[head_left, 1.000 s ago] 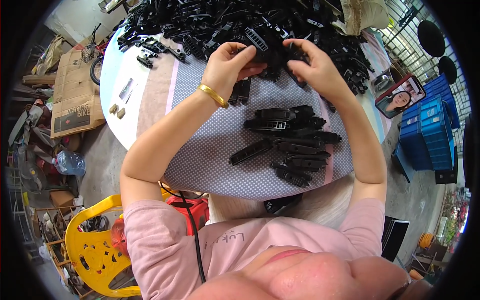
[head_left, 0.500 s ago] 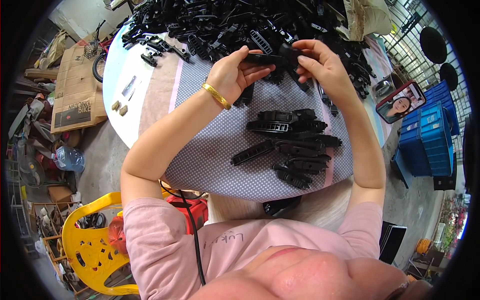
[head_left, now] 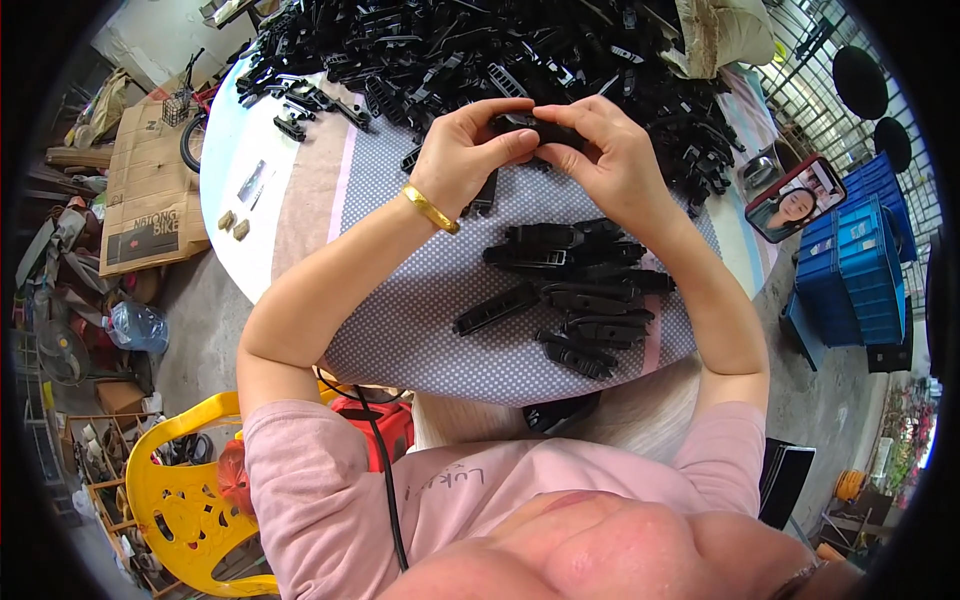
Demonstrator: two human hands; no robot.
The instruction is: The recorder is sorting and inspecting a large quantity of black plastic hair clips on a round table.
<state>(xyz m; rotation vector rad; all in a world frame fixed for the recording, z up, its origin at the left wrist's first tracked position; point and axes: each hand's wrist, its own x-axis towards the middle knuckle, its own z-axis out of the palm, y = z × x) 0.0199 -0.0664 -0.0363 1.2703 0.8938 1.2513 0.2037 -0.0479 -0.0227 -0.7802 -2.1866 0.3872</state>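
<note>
Above the far half of the round table, both my hands grip a long black plastic part (head_left: 517,123), whose exact kind I cannot make out. My left hand (head_left: 470,145) pinches its left end between thumb and fingers; a gold bracelet circles that wrist. My right hand (head_left: 605,150) wraps its fingers and thumb round the right end and hides much of it. Nearer to me, a small group of black plastic parts (head_left: 590,297) lies loosely stacked on the dotted tablecloth (head_left: 400,320). Behind my hands spreads a big heap of similar black parts (head_left: 420,50).
A phone (head_left: 795,200) leans against a metal cup at the table's right edge. Blue crates (head_left: 850,260) stand beyond it. Two small brown lumps (head_left: 233,225) lie on the left of the table. A yellow chair (head_left: 190,500) is at lower left, and a sack (head_left: 725,35) at far right.
My hands have come together; the right hand has moved left and closed on the black part. My left fingers, stretched out before, are now curled round it.
</note>
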